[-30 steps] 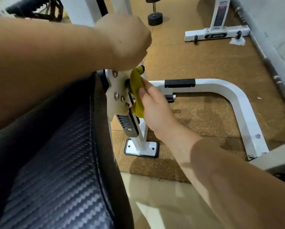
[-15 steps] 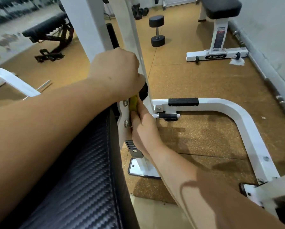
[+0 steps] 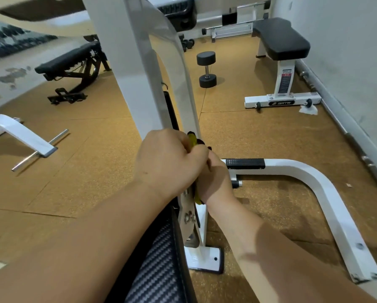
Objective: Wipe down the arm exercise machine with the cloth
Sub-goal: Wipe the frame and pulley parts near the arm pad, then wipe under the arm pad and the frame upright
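The arm exercise machine has a white upright frame [image 3: 139,68], a black carbon-pattern pad [image 3: 157,276] at the bottom and a curved white base tube [image 3: 314,178]. My left hand [image 3: 168,165] is closed in a fist at the foot of the upright, over the metal bracket. My right hand [image 3: 213,182] sits just behind it, pressed to the bracket and gripping the yellow cloth [image 3: 192,138]. Only small bits of cloth show, above and below the hands. What the left fist grips is hidden.
A black dumbbell [image 3: 206,69] stands on the cork floor beyond the upright. A flat bench [image 3: 281,40] is at the back right by the wall, an incline bench [image 3: 69,62] at the back left. A white frame with a steel pin [image 3: 30,145] lies left.
The view has tilted up, showing more of the room. Both hands stay on the bracket; the right hand and cloth have slid up behind the left fist, hiding most of the cloth.
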